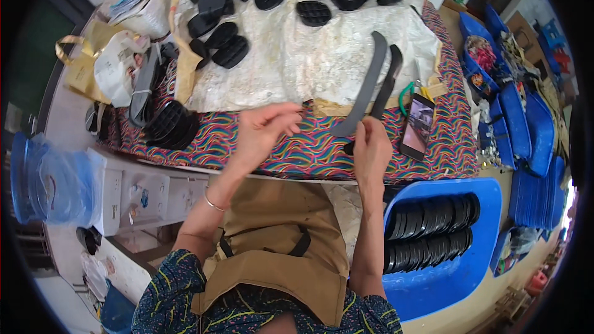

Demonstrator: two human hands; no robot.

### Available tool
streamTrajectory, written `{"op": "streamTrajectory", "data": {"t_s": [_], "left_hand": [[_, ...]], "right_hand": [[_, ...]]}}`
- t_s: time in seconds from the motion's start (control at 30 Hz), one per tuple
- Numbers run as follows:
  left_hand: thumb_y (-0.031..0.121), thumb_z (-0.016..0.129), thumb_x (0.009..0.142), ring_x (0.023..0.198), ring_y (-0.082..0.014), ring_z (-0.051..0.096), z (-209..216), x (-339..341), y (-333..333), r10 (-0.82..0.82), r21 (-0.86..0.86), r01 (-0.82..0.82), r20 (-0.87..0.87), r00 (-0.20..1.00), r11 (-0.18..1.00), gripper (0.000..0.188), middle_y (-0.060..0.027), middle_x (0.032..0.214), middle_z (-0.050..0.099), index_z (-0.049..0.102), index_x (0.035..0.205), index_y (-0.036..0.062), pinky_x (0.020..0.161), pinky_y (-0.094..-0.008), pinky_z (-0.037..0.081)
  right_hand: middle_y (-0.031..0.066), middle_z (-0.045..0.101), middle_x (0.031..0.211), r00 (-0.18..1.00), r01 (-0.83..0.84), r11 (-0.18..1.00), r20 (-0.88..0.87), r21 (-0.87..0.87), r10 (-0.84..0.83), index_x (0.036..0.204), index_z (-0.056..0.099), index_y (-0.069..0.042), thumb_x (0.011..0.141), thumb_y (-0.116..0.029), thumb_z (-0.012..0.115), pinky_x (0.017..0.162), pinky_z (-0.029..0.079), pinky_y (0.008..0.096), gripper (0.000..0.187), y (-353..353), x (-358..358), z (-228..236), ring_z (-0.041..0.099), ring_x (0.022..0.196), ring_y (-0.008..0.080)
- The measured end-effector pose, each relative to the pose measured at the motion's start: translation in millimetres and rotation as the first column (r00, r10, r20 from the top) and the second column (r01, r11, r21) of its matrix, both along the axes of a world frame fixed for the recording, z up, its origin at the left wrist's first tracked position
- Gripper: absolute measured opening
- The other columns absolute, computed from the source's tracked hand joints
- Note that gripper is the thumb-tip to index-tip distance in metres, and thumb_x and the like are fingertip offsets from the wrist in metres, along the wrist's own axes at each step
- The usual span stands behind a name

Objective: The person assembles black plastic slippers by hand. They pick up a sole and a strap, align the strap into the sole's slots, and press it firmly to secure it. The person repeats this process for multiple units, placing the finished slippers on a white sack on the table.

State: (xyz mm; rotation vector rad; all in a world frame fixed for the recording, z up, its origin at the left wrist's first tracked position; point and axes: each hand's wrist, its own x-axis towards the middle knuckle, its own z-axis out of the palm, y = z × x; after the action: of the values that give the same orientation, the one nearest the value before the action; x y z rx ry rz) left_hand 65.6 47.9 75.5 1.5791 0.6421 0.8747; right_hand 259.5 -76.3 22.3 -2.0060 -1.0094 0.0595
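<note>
My right hand (371, 148) grips the lower ends of two long, curved dark rubber strips (370, 80) that rise up and away over the white sheet (322, 55). My left hand (263, 130) hovers just left of them above the colourful patterned cloth (297, 154), fingers apart and holding nothing. Several black ribbed rubber pieces (229, 49) lie on the far part of the white sheet.
A phone (417, 125) lies on the cloth right of my right hand. A blue tub (489, 253) with rows of black rubber parts stands at my lower right. Blue trays (526, 124) stack at the right. Bags and a black stack (170, 125) sit left.
</note>
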Motion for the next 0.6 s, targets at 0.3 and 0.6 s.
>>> {"op": "streamTrajectory", "data": {"t_s": [0.3, 0.6], "left_hand": [[0.004, 0.062, 0.093, 0.061, -0.0111, 0.063, -22, 51, -42, -0.069, -0.145, 0.063, -0.032, 0.997, 0.987, 0.019, -0.0041, 0.072, 0.067, 0.069, 0.109, -0.0016, 0.056, -0.0232, 0.051], [0.001, 0.062, 0.092, 0.079, -0.0191, 0.071, -26, 55, -30, -0.055, -0.211, 0.057, 0.014, 0.998, 0.976, 0.04, -0.0117, 0.085, 0.071, 0.055, 0.13, -0.0049, 0.071, -0.0301, 0.059]], "right_hand": [[0.0173, 0.06, 0.098, 0.941, 0.293, 0.93, 0.239, -0.222, -0.24, 0.113, 0.047, -0.002, 0.082, -0.024, 0.071, 0.066, 0.057, 0.044, 0.045, 81, 31, -13, 0.067, 0.088, 0.0345], [0.0167, 0.063, 0.09, 0.979, 0.202, 0.978, 0.048, -0.054, -0.199, 0.126, 0.046, 0.0, 0.078, -0.008, 0.068, 0.069, 0.054, 0.048, 0.054, 68, 45, -3, 0.066, 0.081, 0.0377]]}}
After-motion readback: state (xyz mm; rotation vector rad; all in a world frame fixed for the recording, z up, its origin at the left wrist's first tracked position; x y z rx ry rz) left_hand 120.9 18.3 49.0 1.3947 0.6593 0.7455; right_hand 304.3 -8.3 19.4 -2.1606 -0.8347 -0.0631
